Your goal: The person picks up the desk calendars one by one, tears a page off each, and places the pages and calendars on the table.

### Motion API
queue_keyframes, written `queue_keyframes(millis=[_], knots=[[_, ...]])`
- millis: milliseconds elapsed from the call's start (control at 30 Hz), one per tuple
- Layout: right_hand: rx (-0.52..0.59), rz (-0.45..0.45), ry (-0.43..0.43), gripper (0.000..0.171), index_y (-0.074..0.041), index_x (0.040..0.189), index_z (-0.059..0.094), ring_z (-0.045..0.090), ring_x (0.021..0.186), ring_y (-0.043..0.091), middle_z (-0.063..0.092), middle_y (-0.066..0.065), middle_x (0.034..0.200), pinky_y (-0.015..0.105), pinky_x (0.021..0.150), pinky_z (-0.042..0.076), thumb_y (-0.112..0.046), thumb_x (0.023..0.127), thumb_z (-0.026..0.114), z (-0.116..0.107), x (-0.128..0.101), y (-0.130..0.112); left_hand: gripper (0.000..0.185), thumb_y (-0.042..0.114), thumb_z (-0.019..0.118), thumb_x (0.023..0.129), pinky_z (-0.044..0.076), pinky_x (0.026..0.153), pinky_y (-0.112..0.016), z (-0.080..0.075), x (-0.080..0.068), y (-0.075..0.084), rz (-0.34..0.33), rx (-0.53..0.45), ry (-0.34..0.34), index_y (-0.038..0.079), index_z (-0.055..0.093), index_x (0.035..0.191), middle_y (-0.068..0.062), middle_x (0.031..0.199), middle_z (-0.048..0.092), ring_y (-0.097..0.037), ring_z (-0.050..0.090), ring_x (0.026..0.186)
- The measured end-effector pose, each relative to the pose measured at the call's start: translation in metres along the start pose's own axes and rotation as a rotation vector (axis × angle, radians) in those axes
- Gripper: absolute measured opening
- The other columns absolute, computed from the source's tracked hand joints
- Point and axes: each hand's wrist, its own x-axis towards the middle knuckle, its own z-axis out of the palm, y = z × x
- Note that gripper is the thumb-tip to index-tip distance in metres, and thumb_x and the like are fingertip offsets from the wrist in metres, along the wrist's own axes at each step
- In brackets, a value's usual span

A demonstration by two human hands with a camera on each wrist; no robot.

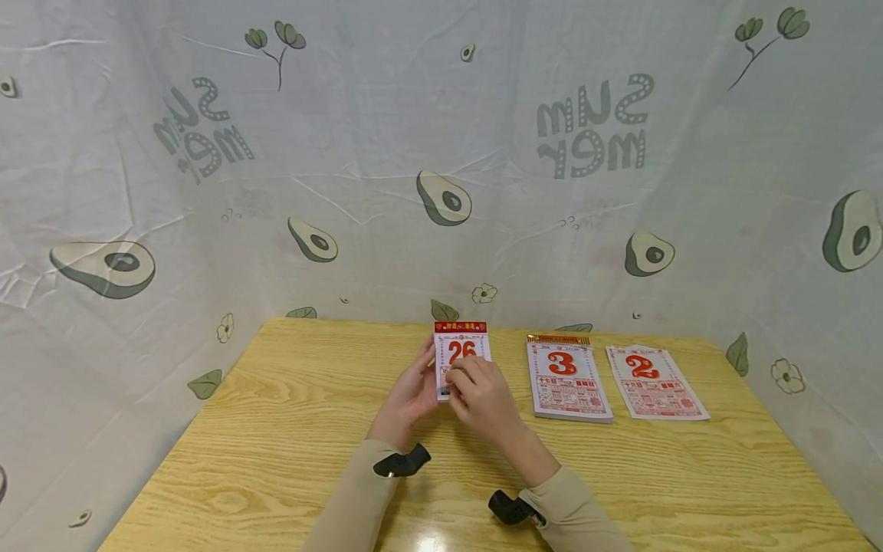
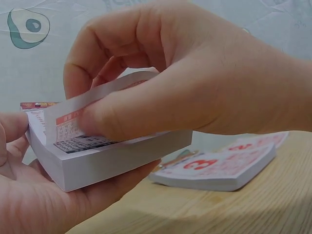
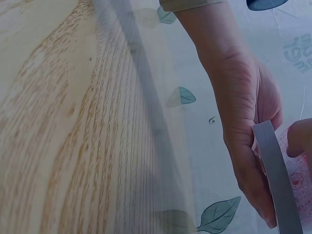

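Note:
A small tear-off calendar (image 1: pixel 461 327) with a red header and a red "26" is held up over the table. My left hand (image 1: pixel 411 392) grips the thick pad from its left side and from beneath, as the left wrist view shows. My right hand (image 1: pixel 485 399) reaches across the pad's lower front. Its thumb and fingers pinch the top page (image 2: pixel 61 129), whose lower part curls up off the pad. Under it a printed page with a dark panel (image 2: pixel 83 144) shows. In the right wrist view, the pad's grey-looking edge (image 3: pixel 277 175) rests against the left hand.
Right of the hands lies a second tear-off calendar (image 1: pixel 569 383) with a red "3" and a gold top strip. Beside it is a torn-off sheet (image 1: pixel 655 383) with a red "2". A pale avocado-print cloth (image 1: pixel 386 253) hangs behind the wooden table (image 1: pixel 276 429).

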Motion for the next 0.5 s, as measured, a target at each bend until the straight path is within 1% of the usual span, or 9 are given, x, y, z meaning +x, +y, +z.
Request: queue_keyframes(millis=[100, 267, 400, 500], knots=[[-0.013, 0.007, -0.001, 0.013, -0.01, 0.087, 0.067, 0.06, 0.093, 0.024, 0.065, 0.005, 0.096, 0.039, 0.082, 0.051, -0.01, 0.077, 0.075, 0.0004, -0.0003, -0.0006, 0.031, 0.032, 0.025, 0.108, 0.054, 0.082, -0.032, -0.0005, 0.0004, -0.0008, 0.0, -0.004, 0.001, 0.046, 0.027, 0.136, -0.001, 0.14, 0.041, -0.015, 0.061, 0.108], [-0.037, 0.038, 0.012, 0.018, -0.011, 0.093, 0.069, 0.061, 0.095, 0.026, 0.065, 0.005, 0.098, 0.042, 0.084, 0.05, -0.013, 0.077, 0.078, 0.0015, -0.0018, -0.0009, 0.03, 0.032, 0.026, 0.108, 0.054, 0.082, -0.033, -0.0004, 0.0015, -0.0023, 0.003, -0.003, -0.011, 0.045, 0.027, 0.135, 0.001, 0.134, 0.048, -0.014, 0.063, 0.107], [-0.058, 0.073, 0.027, 0.021, -0.011, 0.096, 0.071, 0.064, 0.096, 0.026, 0.069, 0.005, 0.098, 0.049, 0.09, 0.048, -0.016, 0.078, 0.079, 0.0011, -0.0022, -0.0011, 0.028, 0.031, 0.025, 0.108, 0.054, 0.085, -0.035, 0.0019, 0.0018, -0.003, 0.006, -0.016, -0.012, 0.043, 0.028, 0.133, 0.003, 0.132, 0.05, -0.013, 0.063, 0.106], [-0.079, 0.092, 0.038, 0.02, -0.011, 0.096, 0.072, 0.067, 0.098, 0.026, 0.072, 0.005, 0.098, 0.054, 0.095, 0.046, -0.016, 0.078, 0.079, 0.0006, -0.0021, -0.0009, 0.029, 0.031, 0.025, 0.108, 0.054, 0.087, -0.037, 0.0032, 0.0015, -0.0031, 0.005, -0.026, -0.006, 0.042, 0.027, 0.134, 0.003, 0.133, 0.049, -0.013, 0.063, 0.107]])
